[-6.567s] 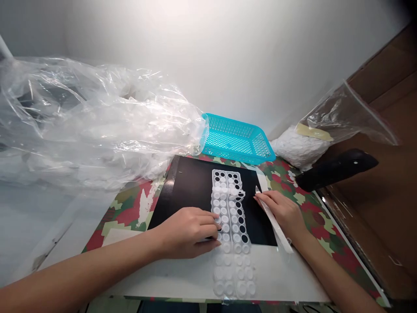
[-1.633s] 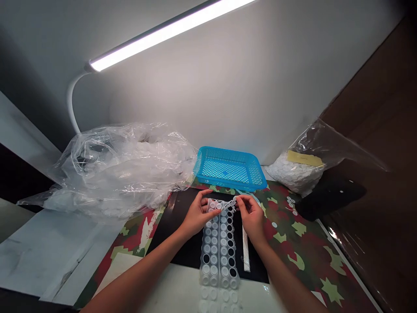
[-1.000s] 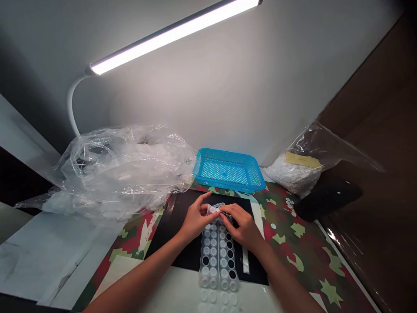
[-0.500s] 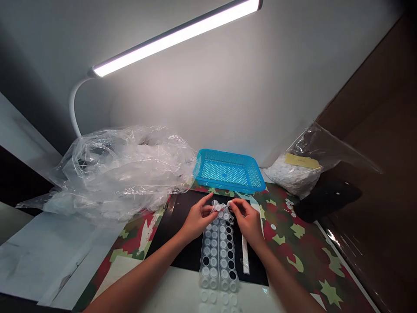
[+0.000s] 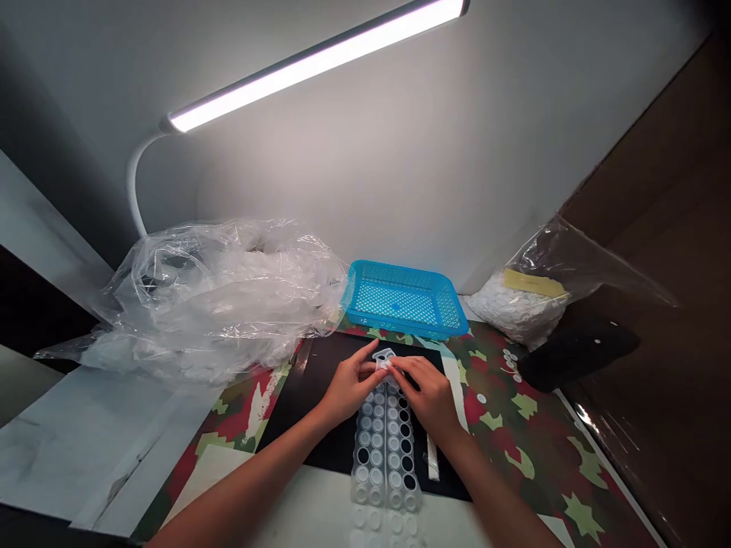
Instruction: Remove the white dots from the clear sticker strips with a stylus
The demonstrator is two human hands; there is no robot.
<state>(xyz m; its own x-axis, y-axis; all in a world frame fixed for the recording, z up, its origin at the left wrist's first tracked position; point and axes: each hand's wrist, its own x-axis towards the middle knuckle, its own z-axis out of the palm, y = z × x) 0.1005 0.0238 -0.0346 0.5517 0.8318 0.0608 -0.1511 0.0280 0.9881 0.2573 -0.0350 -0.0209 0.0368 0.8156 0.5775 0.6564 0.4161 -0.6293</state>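
Observation:
A translucent plastic strip [image 5: 377, 458] with rows of round cups runs from the front edge up to my hands. Most cups look white; several look dark, and I cannot tell whether these are bare. At the strip's far end, my left hand [image 5: 349, 387] pinches a small crumpled, translucent white plastic piece [image 5: 384, 356] between thumb and fingers, with the index finger stretched out. My right hand [image 5: 429, 390] meets it from the right, fingertips pressed together on the same piece. Whether the piece belongs to the strip is hidden by my fingers.
A black mat [image 5: 320, 449] lies beneath the strip, with a narrow whitish strip [image 5: 432, 460] right of it. Behind stands a blue basket [image 5: 405, 331]. Large clear plastic bags [image 5: 228, 297] lie left; a bag of white pieces [image 5: 517, 308] and a black object [image 5: 576, 354] sit right.
My right hand has moved slightly left, its fingertips now against the left hand's. The plastic piece between them sits more upright. The view has shifted a little.

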